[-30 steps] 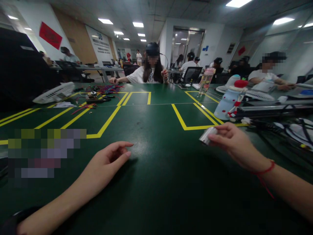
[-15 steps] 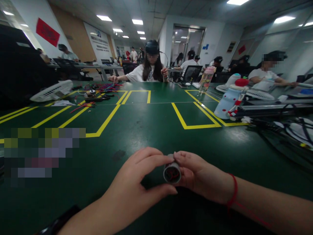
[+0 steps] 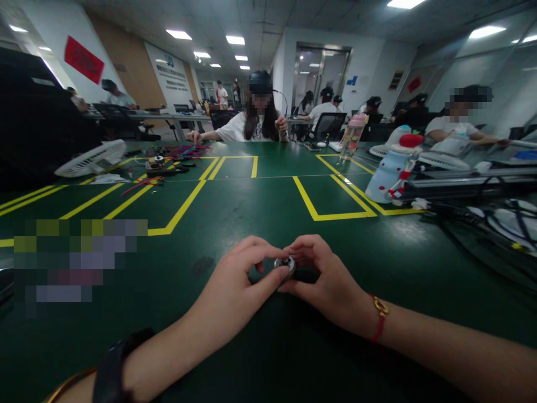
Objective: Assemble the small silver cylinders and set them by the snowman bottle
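Note:
A small round metal part (image 3: 287, 263) with a dark centre is between my two hands, low over the green table (image 3: 251, 224). My left hand (image 3: 247, 271) pinches it from the left, thumb on the near side and index finger on the far side. From the right, my right hand (image 3: 321, 268) curls its thumb and fingers around the same part. Its lower side is partly hidden by the fingertips.
A blue bottle (image 3: 381, 176) stands at the right beside metal rails and black cables (image 3: 465, 224). Farther back is a clear bottle (image 3: 352, 137). Wires (image 3: 180, 151) and a white fan (image 3: 94, 159) lie at the left. A person sits opposite.
Both hands have moved away from me and turned. The part, whose open end with red wires faced me, now shows a tilted round metal face. My left thumb has closed onto it.

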